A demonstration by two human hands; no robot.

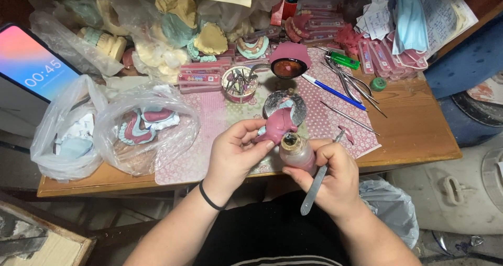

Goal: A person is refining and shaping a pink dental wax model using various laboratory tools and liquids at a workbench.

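Left hand (233, 153) pinched a pink wax denture base (276, 126); right hand (335, 174) gripped a small bottle (296, 152) and, apparently, a metal spatula (315, 188).

Cluttered wooden table (419, 135), grey floor (461, 203), dim light

Both forearms are bare, a thin black band circles the left wrist (210, 197), and a dark garment with pale stripes (277, 245) covers the torso

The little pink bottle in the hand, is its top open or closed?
Open. The small pink bottle, held in the right hand, shows a bare round mouth with no cap on it. A metal tool is in that hand too.
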